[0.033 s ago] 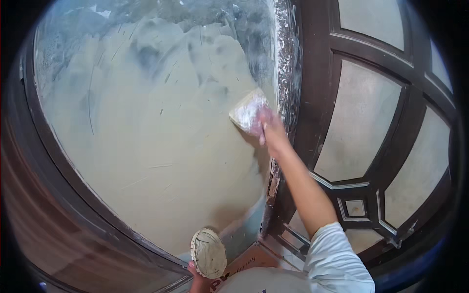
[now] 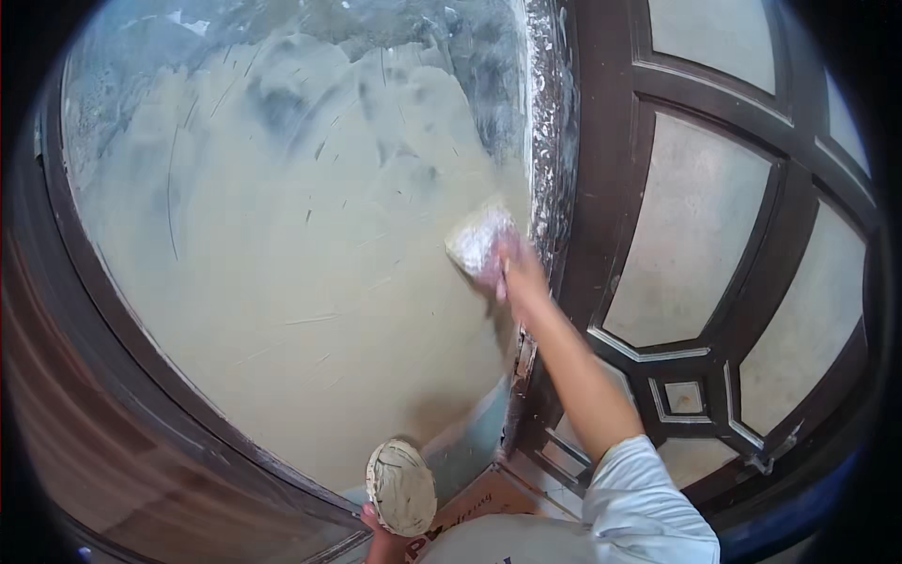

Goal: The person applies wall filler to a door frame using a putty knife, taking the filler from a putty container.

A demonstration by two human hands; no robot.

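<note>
My right hand (image 2: 520, 271) grips a wide putty knife (image 2: 477, 242), its blade smeared pale and laid against the wall panel near the right-hand edge. Motion blurs the hand and blade a little. Beige putty (image 2: 272, 254) coats most of the panel, streaked with thin scratch lines. Bluish-grey surface (image 2: 479, 56) shows through along the top, and another strip at the lower right. Low in front of me, my left hand (image 2: 383, 543) holds a round tub (image 2: 402, 489) with beige putty in it; only part of that hand shows.
A dark wooden frame (image 2: 122, 310) curves along the panel's left side. Flaking, paint-spotted trim (image 2: 545, 141) borders the right side, beside a dark brown door (image 2: 601, 188) with pale inset panels. An orange-brown cardboard box (image 2: 484, 498) stands on the floor below.
My right hand and the putty knife have slid slightly down the panel. My left hand and the tub stay where they were.
</note>
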